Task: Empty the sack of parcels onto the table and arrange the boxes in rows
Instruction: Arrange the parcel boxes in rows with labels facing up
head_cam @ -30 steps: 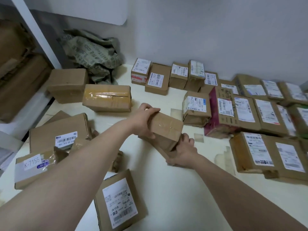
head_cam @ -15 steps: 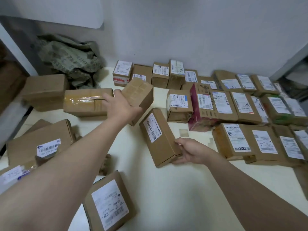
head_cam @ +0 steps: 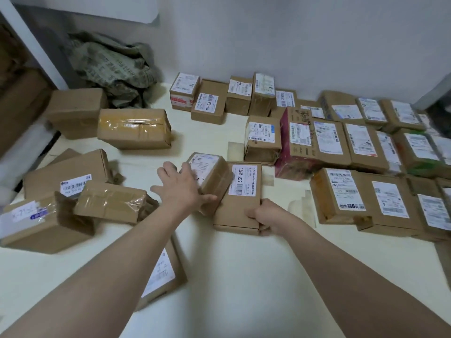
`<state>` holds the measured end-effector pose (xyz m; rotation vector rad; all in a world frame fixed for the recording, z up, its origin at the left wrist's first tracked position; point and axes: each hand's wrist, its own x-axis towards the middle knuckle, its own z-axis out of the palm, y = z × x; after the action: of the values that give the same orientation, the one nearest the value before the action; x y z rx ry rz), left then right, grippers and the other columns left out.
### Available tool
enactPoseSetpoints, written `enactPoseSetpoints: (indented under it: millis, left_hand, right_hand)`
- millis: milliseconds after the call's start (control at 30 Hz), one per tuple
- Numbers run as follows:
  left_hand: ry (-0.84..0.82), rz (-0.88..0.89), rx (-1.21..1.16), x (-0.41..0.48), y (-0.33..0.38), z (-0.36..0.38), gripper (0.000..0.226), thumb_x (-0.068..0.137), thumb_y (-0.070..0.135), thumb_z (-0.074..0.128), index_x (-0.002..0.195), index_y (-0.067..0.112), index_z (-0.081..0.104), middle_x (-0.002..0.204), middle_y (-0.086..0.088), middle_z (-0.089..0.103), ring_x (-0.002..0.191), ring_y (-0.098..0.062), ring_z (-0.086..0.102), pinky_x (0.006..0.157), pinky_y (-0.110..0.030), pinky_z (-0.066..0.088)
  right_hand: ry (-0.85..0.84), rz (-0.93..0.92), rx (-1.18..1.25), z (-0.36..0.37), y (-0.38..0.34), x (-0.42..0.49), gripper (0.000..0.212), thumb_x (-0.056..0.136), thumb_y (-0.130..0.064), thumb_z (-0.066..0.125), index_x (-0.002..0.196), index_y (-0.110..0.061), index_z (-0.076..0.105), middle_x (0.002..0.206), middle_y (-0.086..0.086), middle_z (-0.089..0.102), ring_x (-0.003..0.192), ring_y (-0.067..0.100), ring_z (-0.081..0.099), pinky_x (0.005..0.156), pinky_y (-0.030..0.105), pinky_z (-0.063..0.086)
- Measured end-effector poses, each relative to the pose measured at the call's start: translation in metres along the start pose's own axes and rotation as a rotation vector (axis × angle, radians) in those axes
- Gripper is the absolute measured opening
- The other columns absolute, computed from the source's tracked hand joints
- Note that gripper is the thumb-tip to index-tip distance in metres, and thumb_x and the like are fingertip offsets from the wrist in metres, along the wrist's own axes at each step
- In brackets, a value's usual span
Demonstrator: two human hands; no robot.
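Mid-table, left hand (head_cam: 180,191) lies spread against small box (head_cam: 214,176); right hand (head_cam: 266,219) grips flat box (head_cam: 240,208).

A plain pale wall (head_cam: 305,40) backs the cream bench (head_cam: 244,276), under soft, even light. A white post (head_cam: 31,45) slants up at far left; a white panel (head_cam: 97,8) hangs on the wall nearby.

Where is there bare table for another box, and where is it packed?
Bare table lies between the forearms, nearer than the flat box. A second patch sits between the tape-wrapped box and the blue-labelled box. The rows at right and the pile at left are crowded.
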<state>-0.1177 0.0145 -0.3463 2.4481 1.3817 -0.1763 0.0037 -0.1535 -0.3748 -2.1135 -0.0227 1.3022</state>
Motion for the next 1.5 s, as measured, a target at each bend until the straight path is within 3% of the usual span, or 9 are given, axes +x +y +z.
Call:
enactPoseSetpoints:
  millis: [100,233,433,633,733,800,1000,1300,1500]
  left_hand:
    - [-0.209,-0.058,-0.253,-0.004,-0.003,0.005,0.093,0.047,0.077,0.076,0.114,0.03,0.033,0.149,-0.015,0.013,0.14,-0.04,0.012,0.109,-0.061,0.026]
    - [-0.415,-0.046,-0.469,-0.015,0.002,0.01,0.095,0.032,0.079,0.074,0.104,0.031,0.034,0.121,-0.008,0.049,0.108,-0.027,0.054,0.095,-0.044,0.049]
    - [-0.206,-0.175,-0.245,-0.044,0.045,0.025,0.102,0.062,0.071,0.073,0.13,0.012,0.025,0.124,-0.019,0.044,0.118,-0.033,0.043,0.095,-0.036,0.042]
    - [-0.196,-0.148,-0.411,-0.067,0.083,0.047,0.088,0.072,0.057,0.074,0.132,0.015,0.025,0.13,-0.02,0.033,0.117,-0.037,0.04,0.096,-0.04,0.043]
    - [-0.198,-0.065,-0.533,-0.076,0.098,0.06,0.082,0.076,0.042,0.077,0.137,0.02,0.027,0.132,-0.015,0.029,0.116,-0.037,0.044,0.096,-0.041,0.045]
    - [-0.212,0.012,-0.575,-0.079,0.103,0.064,0.077,0.079,0.035,0.074,0.14,0.024,0.028,0.133,-0.013,0.029,0.114,-0.035,0.05,0.098,-0.041,0.046]
    - [-0.179,0.113,-0.427,-0.07,0.094,0.048,0.076,0.087,0.035,0.065,0.15,0.022,0.024,0.147,-0.015,0.033,0.136,-0.034,0.029,0.108,-0.039,0.031]
    - [0.175,-0.106,-0.364,0.007,0.02,-0.041,0.074,0.087,0.039,0.065,0.146,0.014,0.03,0.148,-0.019,0.025,0.137,-0.036,0.02,0.112,-0.039,0.028]
    - [0.224,-0.225,-0.411,0.064,-0.068,-0.078,0.078,0.087,0.041,0.065,0.147,0.01,0.025,0.152,-0.021,0.018,0.139,-0.038,0.017,0.115,-0.043,0.02]
  right_hand:
    - [0.012,0.042,-0.032,-0.016,0.019,-0.009,0.03,0.094,-0.017,0.059,0.122,-0.01,0.051,0.077,0.005,0.058,0.057,0.017,0.052,0.06,0.029,0.051]
    - [0.069,0.092,-0.072,-0.034,0.033,-0.022,0.033,0.094,-0.014,0.054,0.124,-0.01,0.044,0.078,0.007,0.054,0.056,0.017,0.051,0.05,0.025,0.048]
    - [0.116,0.184,-0.058,-0.054,0.058,-0.036,0.029,0.093,-0.009,0.05,0.121,-0.014,0.042,0.082,0.007,0.053,0.058,0.023,0.053,0.064,0.051,0.05]
    - [0.374,0.071,-0.252,-0.081,0.082,-0.039,0.061,0.089,-0.02,0.051,0.144,-0.014,0.024,0.128,0.012,0.049,0.11,0.034,0.055,0.08,0.04,0.053]
    - [0.426,-0.048,-0.492,-0.086,0.089,-0.043,0.074,0.089,-0.017,0.053,0.152,-0.027,0.015,0.152,0.011,0.021,0.135,0.034,0.033,0.107,0.038,0.035]
    - [0.377,-0.124,-0.629,-0.084,0.089,-0.044,0.062,0.091,-0.016,0.052,0.148,-0.027,0.03,0.157,0.006,0.011,0.14,0.031,0.021,0.11,0.037,0.03]
    - [0.367,-0.058,-0.771,-0.075,0.069,-0.043,0.048,0.09,-0.028,0.048,0.137,-0.02,0.048,0.142,0.008,0.039,0.128,0.031,0.042,0.097,0.037,0.045]
    - [0.526,-0.748,-0.474,-0.027,-0.047,-0.051,0.031,0.098,-0.016,0.047,0.126,-0.02,0.06,0.127,-0.002,0.059,0.111,0.018,0.057,0.089,0.032,0.047]
    - [0.147,-0.609,-0.437,0.072,-0.121,-0.015,0.057,0.097,-0.031,0.053,0.148,-0.022,0.031,0.141,0.007,0.045,0.111,0.025,0.055,0.093,0.03,0.043]
